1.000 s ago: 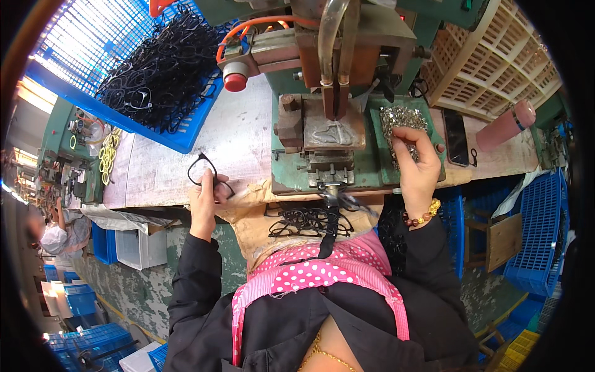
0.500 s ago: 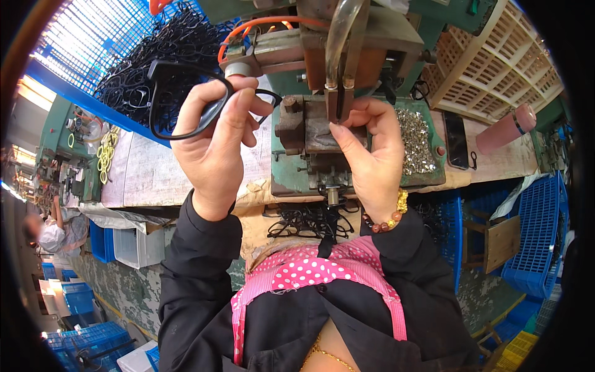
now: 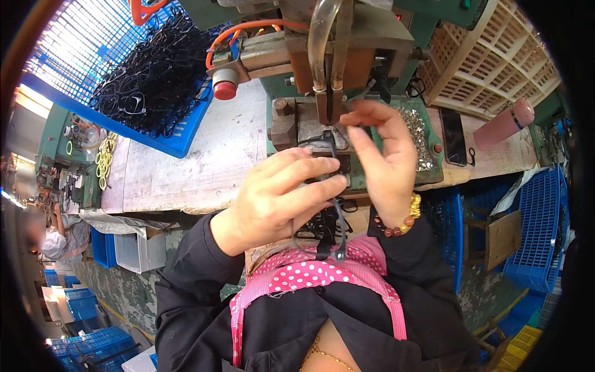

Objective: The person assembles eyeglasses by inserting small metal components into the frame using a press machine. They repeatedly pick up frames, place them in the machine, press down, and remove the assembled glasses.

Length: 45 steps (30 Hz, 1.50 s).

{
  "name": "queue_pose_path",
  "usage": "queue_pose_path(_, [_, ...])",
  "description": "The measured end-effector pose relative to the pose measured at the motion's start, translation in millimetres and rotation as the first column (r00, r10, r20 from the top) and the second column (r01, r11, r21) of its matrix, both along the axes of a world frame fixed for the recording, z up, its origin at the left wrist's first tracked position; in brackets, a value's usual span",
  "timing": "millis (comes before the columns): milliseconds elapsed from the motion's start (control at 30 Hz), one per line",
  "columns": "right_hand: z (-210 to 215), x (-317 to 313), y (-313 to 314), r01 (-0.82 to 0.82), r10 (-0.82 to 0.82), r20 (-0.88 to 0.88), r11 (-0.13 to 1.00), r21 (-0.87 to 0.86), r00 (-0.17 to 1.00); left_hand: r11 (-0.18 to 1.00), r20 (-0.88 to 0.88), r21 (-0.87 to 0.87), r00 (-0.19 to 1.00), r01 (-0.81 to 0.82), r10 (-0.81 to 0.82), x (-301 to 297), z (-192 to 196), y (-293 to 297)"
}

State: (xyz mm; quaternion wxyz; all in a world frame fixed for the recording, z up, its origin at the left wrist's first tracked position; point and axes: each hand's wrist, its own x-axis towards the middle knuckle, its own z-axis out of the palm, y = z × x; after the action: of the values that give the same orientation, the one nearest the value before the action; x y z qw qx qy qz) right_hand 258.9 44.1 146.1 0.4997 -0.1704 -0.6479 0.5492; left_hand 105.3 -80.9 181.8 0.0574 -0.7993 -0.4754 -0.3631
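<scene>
- Bearings are taken from the middle of the view.
- Progress: one black spectacle frame (image 3: 340,229) is found at the work point, its upper part just below the copper tips (image 3: 329,106) of the green machine at 12 o'clock. This piece is judged to be in mid-handling; no finished result can be confirmed on it.
- Left hand (image 3: 279,192): the frame is gripped between thumb and fingers.
- Right hand (image 3: 387,161): thumb and forefinger are held close together beside the copper tips; whether a small part is pinched between them cannot be told, the fingertips being partly blurred.
- Remaining quantity: further black frames (image 3: 321,224) are noted towards 6 o'clock, partly covered by the left hand. Whether these are finished or waiting is not shown.
- Blue basket (image 3: 188,137), 10 o'clock: heaped with black frames.
- Green tray (image 3: 434,130), 2 o'clock: small, shiny metal pieces (image 3: 416,139) are held in quantity.
- Cream crate (image 3: 489,56), beyond the tray at 2 o'clock: contents not seen.
- Whitish bin (image 3: 145,251), 8 o'clock: stood below table level.
</scene>
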Motion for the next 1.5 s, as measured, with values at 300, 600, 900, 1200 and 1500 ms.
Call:
queue_pose_path(300, [-92, 81, 90, 0.420, -0.413, 0.138, 0.907, -0.023, 0.900, 0.988, 0.055, -0.145, 0.997, 0.054, -0.046, -4, 2, 4])
queue_pose_path(600, [-85, 74, 72, 0.150, -0.651, 0.386, 0.612, 0.777, 0.654, 0.995, 0.076, -0.096, 0.997, 0.036, -0.029, -2, -3, 4])
queue_pose_path(900, [-92, 67, 72, 0.249, -0.672, 0.305, 0.597, 0.762, 0.675, 1.000, 0.061, -0.006, 0.998, -0.012, 0.012, 1, -20, -4])
queue_pose_path(1200, [-96, 71, 70, 0.363, -0.691, 0.238, 0.603, 0.710, 0.682, 0.834, -0.089, 0.199, 0.838, -0.515, 0.539, -78, -54, -45])
queue_pose_path(1500, [-99, 67, 65, 0.404, -0.722, 0.220, 0.582, 0.706, 0.656, 0.480, -0.489, 0.223, 0.329, -0.848, 0.808, -270, -107, -58])
